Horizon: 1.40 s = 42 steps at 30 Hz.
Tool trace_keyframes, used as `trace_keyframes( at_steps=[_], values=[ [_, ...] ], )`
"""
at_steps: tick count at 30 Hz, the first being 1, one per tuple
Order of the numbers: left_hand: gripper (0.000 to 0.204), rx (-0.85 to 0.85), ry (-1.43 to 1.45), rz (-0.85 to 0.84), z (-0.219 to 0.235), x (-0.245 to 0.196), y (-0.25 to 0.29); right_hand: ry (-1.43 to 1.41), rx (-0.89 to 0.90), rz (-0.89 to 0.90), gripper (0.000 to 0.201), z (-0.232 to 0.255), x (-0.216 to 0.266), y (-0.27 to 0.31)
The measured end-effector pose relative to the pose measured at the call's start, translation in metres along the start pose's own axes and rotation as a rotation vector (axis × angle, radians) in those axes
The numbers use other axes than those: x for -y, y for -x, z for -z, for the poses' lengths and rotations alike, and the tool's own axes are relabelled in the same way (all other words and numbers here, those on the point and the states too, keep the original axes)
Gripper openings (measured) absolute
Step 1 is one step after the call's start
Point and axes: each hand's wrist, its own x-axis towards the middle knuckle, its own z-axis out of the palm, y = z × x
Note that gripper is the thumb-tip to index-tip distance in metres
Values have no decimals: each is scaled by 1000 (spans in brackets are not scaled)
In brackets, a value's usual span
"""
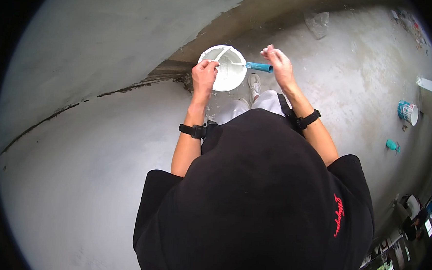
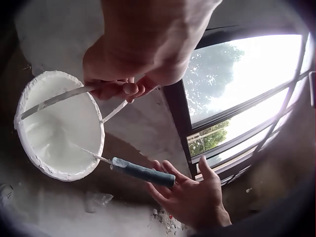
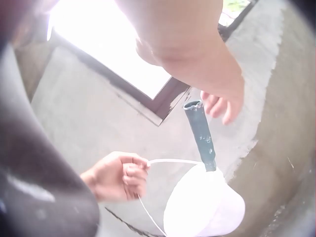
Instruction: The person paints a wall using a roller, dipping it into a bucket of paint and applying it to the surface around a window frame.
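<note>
A white bucket (image 1: 222,81) with pale, wet material inside hangs by its handle (image 2: 59,100) from my left hand (image 1: 204,79), whose fingers curl round the handle. In the left wrist view this hand (image 2: 138,54) is large at the top. A tool with a blue tubular grip (image 1: 259,67) leans over the bucket rim, its thin shaft (image 2: 101,158) reaching into the bucket. My right hand (image 1: 282,69) is just beside the grip, fingers spread and palm showing in the left wrist view (image 2: 190,200). Whether it touches the grip (image 3: 200,131) is unclear.
A grey wall (image 1: 109,26) rises close on the left of the bucket. Clear plastic (image 1: 317,24) lies on the floor ahead. Farther right stand a blue and white bucket (image 1: 407,112) and a turquoise object (image 1: 392,145). A shoe (image 1: 254,84) is below the bucket.
</note>
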Motion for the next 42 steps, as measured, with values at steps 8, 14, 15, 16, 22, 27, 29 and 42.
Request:
trace_keyframes(
  at_steps=[8, 14, 15, 16, 22, 27, 29, 42],
  values=[
    [8, 71, 109, 65, 19, 47, 43, -1626, 75, 106, 92, 55, 23, 111],
    [9, 84, 69, 94, 24, 59, 56, -1658, 17, 264, 93, 74, 54, 172],
    [10, 90, 61, 87, 24, 59, 59, -1647, 36, 291, 94, 76, 62, 181],
    [10, 98, 64, 64, 25, 59, 62, -1635, 57, 322, 96, 79, 72, 191],
    [12, 101, -42, 33, 16, 58, 68, -1106, 651, 973, 89, 132, 138, 233],
    [11, 144, -114, -23, -16, 40, 65, -1099, 584, 1300, 67, 161, 192, 280],
    [12, 118, -151, -22, -42, 32, 62, -961, 544, 1444, 67, 179, 193, 289],
    [12, 170, -80, -103, -170, 8, 42, -751, 725, 1789, 67, 275, 170, 259]
  ],
)
